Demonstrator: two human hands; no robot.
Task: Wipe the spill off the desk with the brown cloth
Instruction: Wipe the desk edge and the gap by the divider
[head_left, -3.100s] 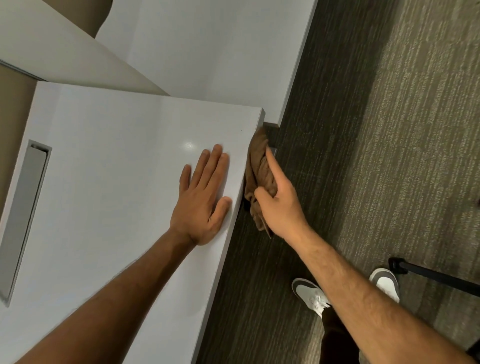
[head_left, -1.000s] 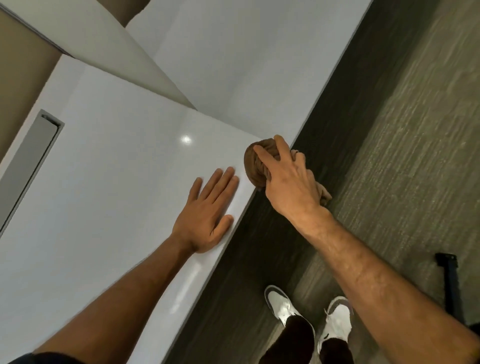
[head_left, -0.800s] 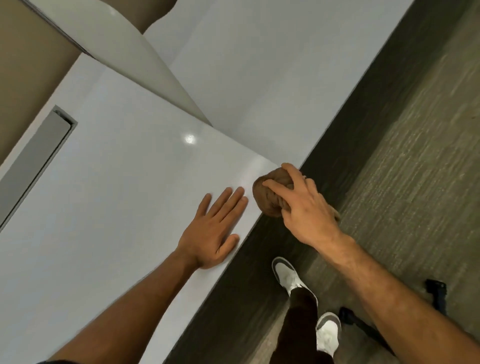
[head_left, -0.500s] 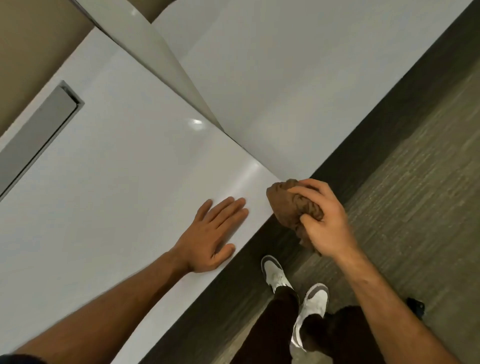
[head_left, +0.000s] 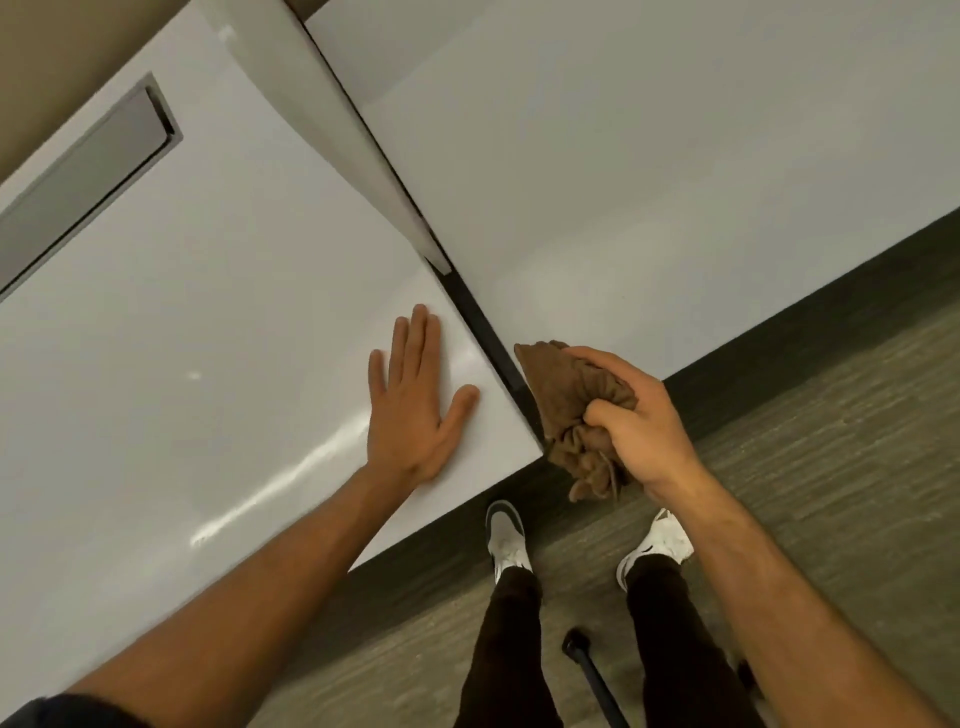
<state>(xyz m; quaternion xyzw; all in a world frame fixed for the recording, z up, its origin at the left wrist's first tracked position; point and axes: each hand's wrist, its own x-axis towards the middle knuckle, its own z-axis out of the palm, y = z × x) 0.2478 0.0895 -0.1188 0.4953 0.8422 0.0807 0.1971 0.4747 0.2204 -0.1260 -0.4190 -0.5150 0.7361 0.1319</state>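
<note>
The left hand (head_left: 415, 410) is lying flat and spread wide, palm down, on the white desk (head_left: 208, 338), near the desk's corner. Just to its right, past the dark desk edge, the right hand (head_left: 634, 421) is gripping the bunched brown cloth (head_left: 571, 405), fingers closed round it; the cloth is touching the corner edge, with a loose end hanging below the hand over the floor. The desk surface is glossy, catching streaks of light beside the left forearm, and no spill is showing on it that I can tell. A grey recessed slot (head_left: 88, 171) is sitting well beyond the left hand. A white panel (head_left: 649, 156) is standing beyond the right hand. Below both hands, grey carpet (head_left: 831, 441) is spreading out, with two white shoes (head_left: 506, 540) on it.
</note>
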